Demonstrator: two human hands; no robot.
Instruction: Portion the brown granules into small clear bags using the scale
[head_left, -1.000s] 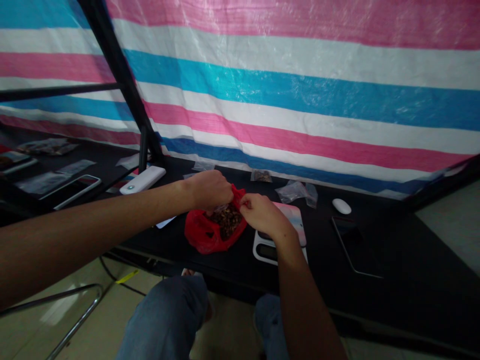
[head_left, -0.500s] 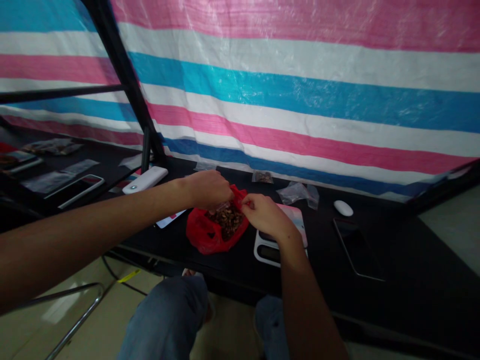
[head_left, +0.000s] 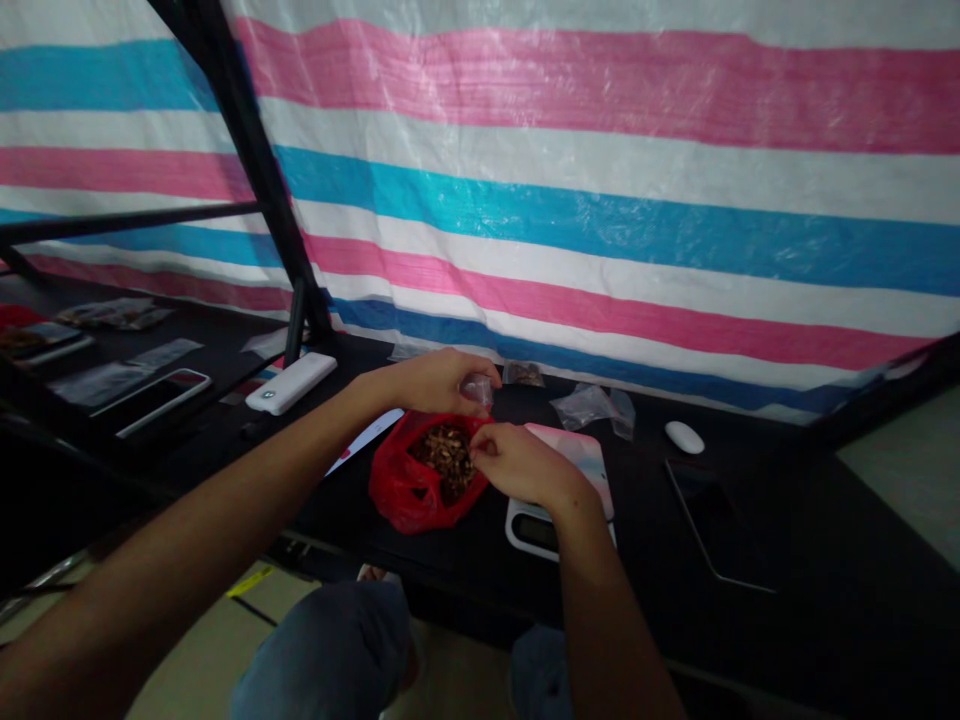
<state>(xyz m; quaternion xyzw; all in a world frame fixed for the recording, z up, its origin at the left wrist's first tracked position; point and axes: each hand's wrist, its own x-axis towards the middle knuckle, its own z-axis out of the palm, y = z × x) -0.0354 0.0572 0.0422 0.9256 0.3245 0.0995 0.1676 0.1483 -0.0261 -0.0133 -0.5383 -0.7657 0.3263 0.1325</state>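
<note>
From the head view, the left hand (head_left: 431, 383) has its grip nearly closed on 1 small clear plastic bag (head_left: 477, 391), and its contents are too small to make out. The right hand (head_left: 521, 464) is pinched shut at the rim of 1 red plastic bag (head_left: 401, 490), but I cannot tell whether it has hold of the rim or of a piece. The red bag lies open near the front edge of the desk (head_left: 840, 600), heaped with dried brown pieces (head_left: 448, 458). Most of the pile remains there, uncounted. Toward the back edge sit 1 filled packet (head_left: 523, 374) and, just to its right, 1 crumpled clear bag (head_left: 589, 406). Under the right wrist, near the front edge, is 1 white digital scale (head_left: 534, 532).
</note>
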